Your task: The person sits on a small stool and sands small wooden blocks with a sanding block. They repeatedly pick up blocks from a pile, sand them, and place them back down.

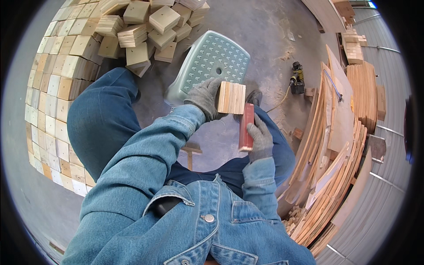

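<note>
My gloved left hand [205, 98] is closed around a squared plywood block [231, 97], whose striped layers face up. The block is held above the near right edge of a pale green plastic stool [216, 59]. In my gloved right hand [261, 138] is a long, narrow red sanding block [247, 128], which looks like wood with a red abrasive cover. Its upper end lies against or very near the plywood block's right side; contact cannot be made out. My right thumb presses on its side, and the other fingers are partly hidden.
A loose heap of plywood blocks [162, 20] lies beyond the stool to the left, beside a tall stacked wall of blocks [53, 101]. A cordless drill [297, 78] stands on the floor at right. Long plywood offcuts [327, 163] are piled along the right.
</note>
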`<state>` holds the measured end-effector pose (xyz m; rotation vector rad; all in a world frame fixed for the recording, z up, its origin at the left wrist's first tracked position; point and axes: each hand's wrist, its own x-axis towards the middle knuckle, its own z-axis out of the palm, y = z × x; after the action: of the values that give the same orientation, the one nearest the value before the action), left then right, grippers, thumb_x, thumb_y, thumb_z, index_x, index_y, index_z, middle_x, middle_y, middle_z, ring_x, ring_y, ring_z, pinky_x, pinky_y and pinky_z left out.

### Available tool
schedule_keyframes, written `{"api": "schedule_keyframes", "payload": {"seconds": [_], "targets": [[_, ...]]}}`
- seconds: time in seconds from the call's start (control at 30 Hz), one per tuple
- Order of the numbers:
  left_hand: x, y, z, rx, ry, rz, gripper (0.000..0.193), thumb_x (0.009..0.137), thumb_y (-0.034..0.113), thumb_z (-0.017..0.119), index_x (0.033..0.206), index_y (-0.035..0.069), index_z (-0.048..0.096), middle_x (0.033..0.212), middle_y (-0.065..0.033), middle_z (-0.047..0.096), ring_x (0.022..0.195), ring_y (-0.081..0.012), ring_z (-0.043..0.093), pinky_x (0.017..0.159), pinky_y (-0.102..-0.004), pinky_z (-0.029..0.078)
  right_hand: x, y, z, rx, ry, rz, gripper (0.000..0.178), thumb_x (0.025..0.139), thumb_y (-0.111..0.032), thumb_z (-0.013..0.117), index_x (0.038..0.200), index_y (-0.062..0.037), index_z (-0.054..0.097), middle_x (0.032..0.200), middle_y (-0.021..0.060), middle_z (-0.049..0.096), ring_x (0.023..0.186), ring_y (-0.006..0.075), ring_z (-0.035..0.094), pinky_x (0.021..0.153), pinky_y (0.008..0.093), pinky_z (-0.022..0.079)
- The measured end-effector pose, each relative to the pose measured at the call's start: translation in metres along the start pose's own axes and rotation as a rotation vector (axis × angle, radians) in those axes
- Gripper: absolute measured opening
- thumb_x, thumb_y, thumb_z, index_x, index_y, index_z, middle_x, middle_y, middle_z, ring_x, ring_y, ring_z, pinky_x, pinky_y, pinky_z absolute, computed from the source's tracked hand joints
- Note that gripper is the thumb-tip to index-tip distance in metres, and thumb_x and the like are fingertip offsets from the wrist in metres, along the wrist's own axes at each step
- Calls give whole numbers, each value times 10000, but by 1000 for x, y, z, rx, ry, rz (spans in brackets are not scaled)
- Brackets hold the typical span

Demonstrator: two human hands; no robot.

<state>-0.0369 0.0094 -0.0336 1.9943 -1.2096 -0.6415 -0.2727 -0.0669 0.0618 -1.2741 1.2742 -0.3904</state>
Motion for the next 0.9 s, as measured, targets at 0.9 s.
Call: {"api": "schedule_keyframes", "payload": {"seconds": [0.9], "targets": [[1, 3, -7, -35, -25, 9, 1077, 670, 538, 919, 1556, 167, 431, 1470, -149, 573, 1371, -364, 578, 1194, -461, 447, -43, 4, 45, -1071, 144, -917, 644, 790, -217, 864, 1391, -70, 689, 1524, 197, 596, 1264, 454, 587, 1096, 560, 481]]}}
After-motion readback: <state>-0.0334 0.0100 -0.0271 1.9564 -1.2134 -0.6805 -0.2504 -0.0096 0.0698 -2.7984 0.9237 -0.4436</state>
